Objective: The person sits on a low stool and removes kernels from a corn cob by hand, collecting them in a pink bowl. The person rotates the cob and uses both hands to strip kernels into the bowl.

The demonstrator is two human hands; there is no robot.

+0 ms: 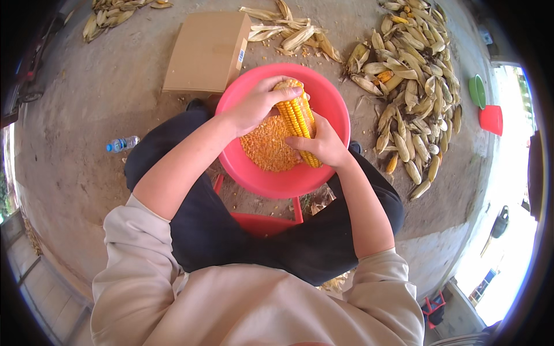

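Both hands grip a husked ear of yellow corn (296, 119) above a round pink plastic basin (283, 188). My left hand (259, 101) wraps the upper end, its thumb lying across the kernels. Around the lower part closes my right hand (324, 140), with the thumb pressed on the ear's near side. A strip along the ear's right side looks bare of kernels. Loose orange-yellow corn kernels (268, 147) cover the bottom of the basin, which sits between my knees. The fingers behind the ear are mostly hidden.
A cardboard box (203, 52) stands beyond the basin to the left. Dry corn husks (298, 36) lie beside it. To the right spreads a large heap of unhusked corn (411, 82). A plastic bottle (123, 144) lies left of my knee. Under me is a red stool (264, 222).
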